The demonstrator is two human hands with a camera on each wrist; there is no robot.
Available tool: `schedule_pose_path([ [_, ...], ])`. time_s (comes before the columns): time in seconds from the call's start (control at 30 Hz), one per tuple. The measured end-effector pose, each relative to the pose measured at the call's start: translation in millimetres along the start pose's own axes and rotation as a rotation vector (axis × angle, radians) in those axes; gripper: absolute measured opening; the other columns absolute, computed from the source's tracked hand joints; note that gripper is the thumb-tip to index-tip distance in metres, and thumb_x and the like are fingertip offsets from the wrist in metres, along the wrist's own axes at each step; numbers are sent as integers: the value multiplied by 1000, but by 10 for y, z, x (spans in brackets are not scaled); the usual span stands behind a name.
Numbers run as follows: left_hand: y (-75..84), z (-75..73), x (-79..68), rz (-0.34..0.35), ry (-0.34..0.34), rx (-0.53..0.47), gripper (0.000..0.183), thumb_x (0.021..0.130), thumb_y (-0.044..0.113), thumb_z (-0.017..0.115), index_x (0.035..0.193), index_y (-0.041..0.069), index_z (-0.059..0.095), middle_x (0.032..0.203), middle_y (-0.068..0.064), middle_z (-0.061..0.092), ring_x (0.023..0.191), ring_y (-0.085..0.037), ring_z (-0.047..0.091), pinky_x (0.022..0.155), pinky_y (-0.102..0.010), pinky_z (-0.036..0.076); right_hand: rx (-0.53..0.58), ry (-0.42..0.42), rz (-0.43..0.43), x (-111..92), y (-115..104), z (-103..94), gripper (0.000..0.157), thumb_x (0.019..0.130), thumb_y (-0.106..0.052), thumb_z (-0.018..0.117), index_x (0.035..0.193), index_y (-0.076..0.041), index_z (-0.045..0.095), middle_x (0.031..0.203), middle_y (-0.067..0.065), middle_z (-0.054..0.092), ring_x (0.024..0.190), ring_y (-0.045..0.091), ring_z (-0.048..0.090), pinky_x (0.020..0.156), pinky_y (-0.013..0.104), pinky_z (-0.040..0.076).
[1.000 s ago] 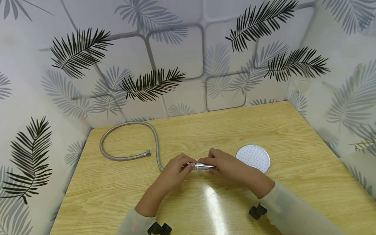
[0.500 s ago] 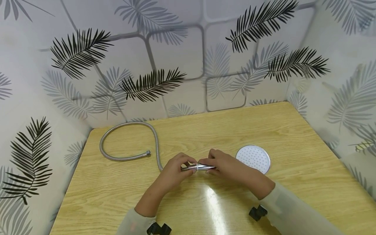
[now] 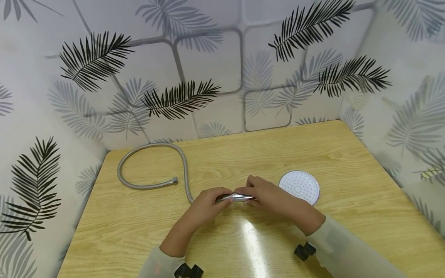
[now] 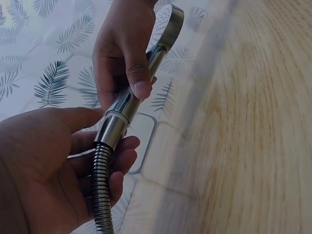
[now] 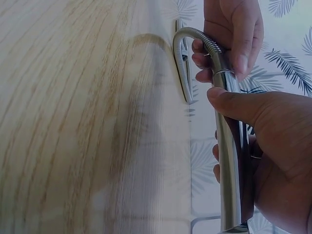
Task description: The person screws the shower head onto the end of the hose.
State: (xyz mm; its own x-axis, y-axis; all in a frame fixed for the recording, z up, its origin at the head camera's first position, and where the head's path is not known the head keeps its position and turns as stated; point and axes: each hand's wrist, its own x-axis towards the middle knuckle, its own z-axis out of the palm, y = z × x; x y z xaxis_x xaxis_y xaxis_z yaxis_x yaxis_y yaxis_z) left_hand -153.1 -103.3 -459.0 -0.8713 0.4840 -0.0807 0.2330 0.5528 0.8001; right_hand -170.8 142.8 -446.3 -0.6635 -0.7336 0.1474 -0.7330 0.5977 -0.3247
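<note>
The right hand (image 3: 267, 195) grips the shower head (image 3: 299, 186) by its handle (image 5: 226, 165). At the handle's bottom, the left hand (image 3: 209, 201) holds the metal end (image 4: 110, 131) of the hose (image 4: 101, 187). Best keep both straight and twist gently.

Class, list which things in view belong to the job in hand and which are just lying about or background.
Belongs to the job:
Chrome shower head with a round white face, held by the right hand
Ribbed grey metal hose, one end held by the left hand

Otherwise in view:
Pale wooden tabletop
White leaf-printed wall covering
Black devices at the cuffs
</note>
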Motion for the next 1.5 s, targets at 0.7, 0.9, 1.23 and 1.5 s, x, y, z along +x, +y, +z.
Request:
schedule_pose_path([
  [0.7, 8, 63, 47, 67, 122, 49, 33, 96, 20, 71, 128, 13, 66, 110, 1, 68, 98, -13, 65, 81, -27, 54, 6, 7, 3, -12, 40, 64, 37, 93, -20, 75, 129, -24, 68, 93, -2, 54, 76, 7, 44, 66, 18, 41],
  [0.9, 16, 51, 43, 22, 67, 38, 44, 102, 35, 61, 141, 12, 58, 118, -1, 70, 106, -16, 66, 88, -37, 55, 4, -1, 3, -21, 43, 61, 39, 93, -20, 75, 131, -24, 67, 93, -2, 54, 76, 6, 43, 65, 18, 41],
  [1.23, -2, 28, 17, 9, 13, 18, 32, 107, 37, 50, 125, 18, 70, 106, -1, 73, 80, -10, 58, 71, -26, 49, 13, 14, -9, -28, 33, 45, 40, 94, -21, 74, 133, -23, 67, 93, -3, 52, 77, 6, 42, 66, 18, 41],
  [1.5, 8, 33, 26, 32, 33, -6, 28, 103, 32, 61, 123, 15, 69, 117, 2, 71, 100, -9, 65, 84, -26, 54, 21, 12, -6, -35, 24, 30, 40, 93, -20, 75, 133, -25, 67, 94, -2, 53, 77, 7, 43, 66, 18, 41],
])
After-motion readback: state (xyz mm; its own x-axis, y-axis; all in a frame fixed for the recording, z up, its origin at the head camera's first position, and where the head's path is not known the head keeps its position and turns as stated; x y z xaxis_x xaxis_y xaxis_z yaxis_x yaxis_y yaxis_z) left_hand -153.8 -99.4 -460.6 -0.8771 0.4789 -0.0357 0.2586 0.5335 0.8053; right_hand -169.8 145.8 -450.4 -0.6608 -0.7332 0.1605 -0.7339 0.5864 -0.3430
